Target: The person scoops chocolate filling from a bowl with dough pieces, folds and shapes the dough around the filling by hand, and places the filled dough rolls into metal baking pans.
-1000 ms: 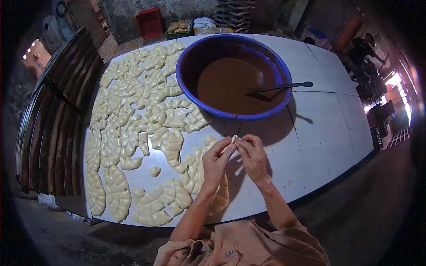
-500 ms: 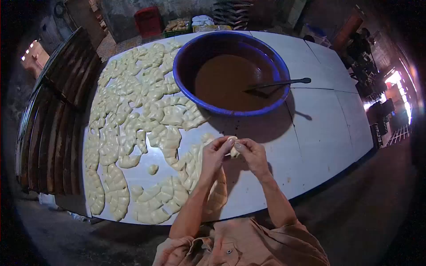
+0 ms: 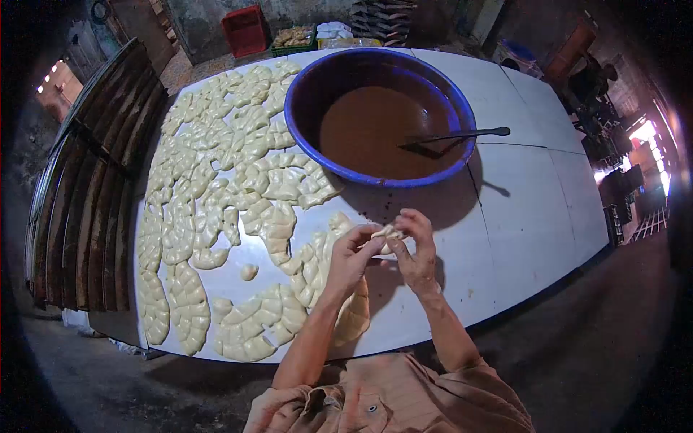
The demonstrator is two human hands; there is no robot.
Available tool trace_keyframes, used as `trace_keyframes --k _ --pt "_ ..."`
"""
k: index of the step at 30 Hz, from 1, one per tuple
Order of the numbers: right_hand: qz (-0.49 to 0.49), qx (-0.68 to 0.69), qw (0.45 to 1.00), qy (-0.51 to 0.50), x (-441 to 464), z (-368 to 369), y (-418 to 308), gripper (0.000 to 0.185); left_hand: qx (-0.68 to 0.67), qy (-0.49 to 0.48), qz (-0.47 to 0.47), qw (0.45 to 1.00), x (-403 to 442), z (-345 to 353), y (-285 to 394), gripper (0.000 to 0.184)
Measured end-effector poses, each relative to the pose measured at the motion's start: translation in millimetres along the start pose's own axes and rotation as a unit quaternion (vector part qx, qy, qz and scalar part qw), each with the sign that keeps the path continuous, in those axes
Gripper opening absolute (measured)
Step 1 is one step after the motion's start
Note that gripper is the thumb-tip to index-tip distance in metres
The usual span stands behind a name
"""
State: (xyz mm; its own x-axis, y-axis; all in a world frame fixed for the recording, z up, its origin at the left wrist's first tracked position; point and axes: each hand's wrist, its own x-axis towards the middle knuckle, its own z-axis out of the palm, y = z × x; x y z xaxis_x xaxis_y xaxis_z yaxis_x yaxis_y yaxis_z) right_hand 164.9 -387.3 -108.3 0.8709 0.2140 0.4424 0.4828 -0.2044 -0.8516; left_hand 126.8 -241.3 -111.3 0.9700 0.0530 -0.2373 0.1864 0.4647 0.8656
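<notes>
Between my hands, above the table in front of the blue basin, is a small piece of pale dough (image 3: 388,233), its edges uneven. My left hand (image 3: 352,256) pinches it from the left with thumb and fingers. On the other side my right hand (image 3: 417,252) grips the dough too, its thumb at the near edge and its fingers curled at the far side. Many pale dough pieces (image 3: 191,307) lie pressed against one another to the left of my hands. One lone dough piece (image 3: 249,272) sits apart from them.
A large blue basin (image 3: 307,148) holds brown filling (image 3: 368,130); a dark-handled utensil (image 3: 491,132) leans over its right rim. All stand on a white table (image 3: 534,187). A dark slatted rack (image 3: 94,187) is at left. Red (image 3: 245,32) and green crates (image 3: 292,50) are behind.
The dough between my fingers has been folded or opened at its edges. My right hand's fingers have lifted and spread somewhat, and the view has shifted slightly.
</notes>
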Motion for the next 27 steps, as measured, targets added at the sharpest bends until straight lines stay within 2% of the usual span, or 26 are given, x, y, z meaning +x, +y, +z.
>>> trace_keyframes --k 2,3,7,9,11,13,15,17,18,19,22,23,25,27 --pt "0.05 0.08 0.995 0.029 -2.2 7.1 -0.5 0.022 0.013 -0.02 0.016 1.0 -1.2 -0.1 0.7 0.024" --pt "-0.014 -0.021 1.0 -0.012 -2.3 3.2 8.1 0.022 0.017 -0.024 0.022 0.999 -1.9 0.4 -0.8 0.025" --pt "-0.032 -0.04 0.997 0.052 -4.3 4.4 12.1 0.019 0.102 -0.043 0.067 0.992 -11.5 8.8 -0.4 0.027" --pt "0.013 -0.002 0.999 0.053 -9.6 5.9 18.8 0.02 0.119 -0.034 0.106 0.987 -12.2 11.7 -4.5 0.028" --pt "0.028 0.02 0.997 0.064 -9.9 5.9 15.1 0.023 0.066 0.003 0.064 0.996 -8.9 8.9 -9.2 0.028" --pt "0.097 0.028 0.994 0.048 -10.6 4.3 10.4 0.025 0.009 0.029 0.036 0.999 -11.1 12.1 -4.5 0.029" --pt "0.165 0.05 0.985 0.031 -8.1 2.0 1.3 0.028 0.057 0.039 0.019 0.997 -11.2 12.3 -12.0 0.03" --pt "0.236 0.002 0.972 -0.019 -12.4 -3.4 14.6 0.028 0.142 0.023 0.028 0.989 -18.8 14.1 -8.6 0.029" --pt "0.27 -0.023 0.961 -0.045 -14.1 -9.1 21.5 0.028 0.136 0.025 0.021 0.99 -19.8 12.4 -10.8 0.028" --pt "0.22 -0.027 0.971 -0.089 -19.8 -16.9 24.5 0.02 0.131 0.027 0.014 0.991 -19.8 9.8 -13.8 0.027" --pt "0.188 0.035 0.979 -0.063 -30.1 -19.6 -13.9 0.018 0.155 0.042 -0.031 0.987 -22.8 4.3 -15.8 0.032" --pt "0.138 -0.021 0.98 -0.143 -31.6 -32.6 -18.7 0.024 0.152 0.029 -0.051 0.987 -25.1 4.8 -14.9 0.035" --pt "0.199 0.001 0.967 -0.157 -49.1 -41.6 -6.7 0.026 0.162 0.019 -0.111 0.98 -32.6 8.5 -12.4 0.045" --pt "0.26 0.005 0.949 -0.18 -57.1 -48.5 2.1 0.024 0.288 0.047 -0.058 0.955 -41.3 9.0 -16.0 0.047"
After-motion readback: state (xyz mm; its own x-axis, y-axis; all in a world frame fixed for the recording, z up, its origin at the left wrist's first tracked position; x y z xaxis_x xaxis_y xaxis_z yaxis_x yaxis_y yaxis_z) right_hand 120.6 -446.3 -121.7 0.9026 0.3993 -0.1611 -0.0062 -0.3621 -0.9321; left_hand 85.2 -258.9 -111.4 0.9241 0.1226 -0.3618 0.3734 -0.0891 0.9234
